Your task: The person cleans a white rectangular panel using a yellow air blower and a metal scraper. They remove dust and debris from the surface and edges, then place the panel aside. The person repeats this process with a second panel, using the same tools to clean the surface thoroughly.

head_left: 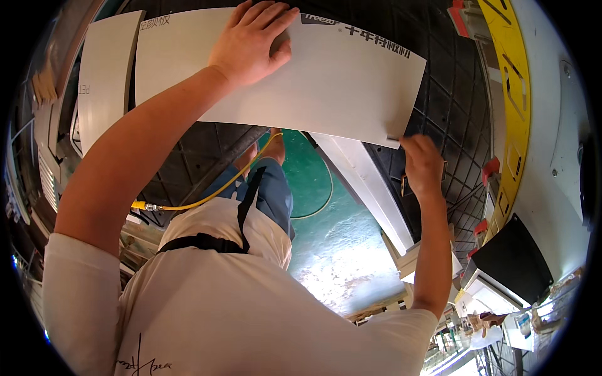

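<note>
A long white board (301, 81) with dark print along its far edge lies across a black work surface. My left hand (254, 37) rests on the board's far edge, fingers stretched and thumb apart, holding nothing. At the board's near right corner my right hand (421, 160) is closed in a pinch. From its fingertips a small, thin dark-grey piece (393, 138) pokes out over the board's corner. Its kind is too small to make out, and the rest of it is hidden by the fingers.
A second white board (103, 81) lies left of the first, a narrow gap between them. A yellow hose (207, 200) with a metal coupling crosses before my waist. Along the right runs a yellow slotted rail (517, 125) with red parts. Below is a green floor (313, 188).
</note>
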`<control>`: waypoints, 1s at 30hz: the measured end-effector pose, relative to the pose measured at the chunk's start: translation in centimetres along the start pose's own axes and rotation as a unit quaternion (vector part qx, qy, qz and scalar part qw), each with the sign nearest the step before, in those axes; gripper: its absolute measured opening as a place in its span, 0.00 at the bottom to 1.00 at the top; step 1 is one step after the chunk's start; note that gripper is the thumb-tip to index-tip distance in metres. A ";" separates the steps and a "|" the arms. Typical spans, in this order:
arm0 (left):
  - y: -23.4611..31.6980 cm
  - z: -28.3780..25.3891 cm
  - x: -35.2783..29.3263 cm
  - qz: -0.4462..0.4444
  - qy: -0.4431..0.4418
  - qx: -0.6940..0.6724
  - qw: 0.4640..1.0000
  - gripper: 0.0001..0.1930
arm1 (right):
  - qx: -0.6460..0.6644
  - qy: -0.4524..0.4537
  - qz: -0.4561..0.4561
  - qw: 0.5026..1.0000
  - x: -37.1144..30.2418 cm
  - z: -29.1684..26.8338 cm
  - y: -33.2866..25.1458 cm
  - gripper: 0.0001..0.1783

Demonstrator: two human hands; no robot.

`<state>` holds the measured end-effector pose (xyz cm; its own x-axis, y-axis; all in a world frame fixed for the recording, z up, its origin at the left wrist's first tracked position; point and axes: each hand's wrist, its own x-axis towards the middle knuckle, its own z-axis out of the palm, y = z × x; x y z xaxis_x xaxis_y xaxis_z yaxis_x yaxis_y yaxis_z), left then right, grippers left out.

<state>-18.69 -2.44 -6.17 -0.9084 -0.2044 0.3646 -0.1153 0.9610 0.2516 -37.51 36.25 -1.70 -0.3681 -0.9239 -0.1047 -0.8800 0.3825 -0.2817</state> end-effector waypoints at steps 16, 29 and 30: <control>-0.4 0.2 -0.4 -0.022 -0.022 -0.023 0.999 0.29 | 0.022 -0.046 -0.006 0.999 -4.7 1.1 -2.6 0.10; -0.7 1.1 -1.2 -0.016 -0.032 0.026 0.999 0.28 | 0.051 0.205 0.126 0.969 6.2 1.3 0.6 0.07; -0.8 1.2 -0.9 -0.016 -0.033 0.034 0.999 0.28 | 0.043 0.215 0.105 0.970 7.8 1.2 2.1 0.06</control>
<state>-18.28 -2.84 -7.74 -0.9280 -0.2246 0.2972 -0.1694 0.9650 0.2004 -41.83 29.85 -4.24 -0.6446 -0.7278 0.2341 -0.7502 0.5431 -0.3770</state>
